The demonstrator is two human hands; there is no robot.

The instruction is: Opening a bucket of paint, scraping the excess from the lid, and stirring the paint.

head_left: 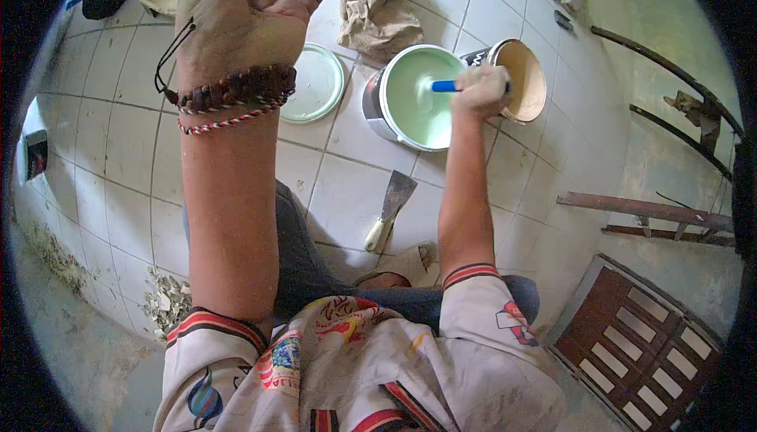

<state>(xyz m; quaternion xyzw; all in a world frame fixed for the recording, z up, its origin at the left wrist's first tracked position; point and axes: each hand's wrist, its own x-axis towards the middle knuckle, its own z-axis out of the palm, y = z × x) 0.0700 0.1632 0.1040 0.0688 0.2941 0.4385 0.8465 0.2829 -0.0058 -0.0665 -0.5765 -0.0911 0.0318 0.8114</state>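
My right hand (pixel 481 91) is closed round the blue handle of a tool (pixel 444 86) over a bucket (pixel 372 102) of pale green paint (pixel 412 112). The tool's pale lower end meets the paint, so its kind is hidden. Swirl marks show on the paint around it. My left hand (pixel 244 14) is raised at the upper left, palm up with fingers apart, and holds nothing; the top edge cuts off some fingertips. Beneath it, a round pale green lid (pixel 317 89) lies on the floor. A wide putty knife (pixel 387 205) lies in front of the bucket.
Right beside the paint bucket, a second bucket (pixel 527 77) with a tan inside leans tilted. A crumpled beige cloth (pixel 378 10) lies behind them on the tiled floor (pixel 118 148). Wooden bars (pixel 643 209) and a brown slatted panel (pixel 646 337) are at the right. Debris (pixel 167 303) lies at lower left.
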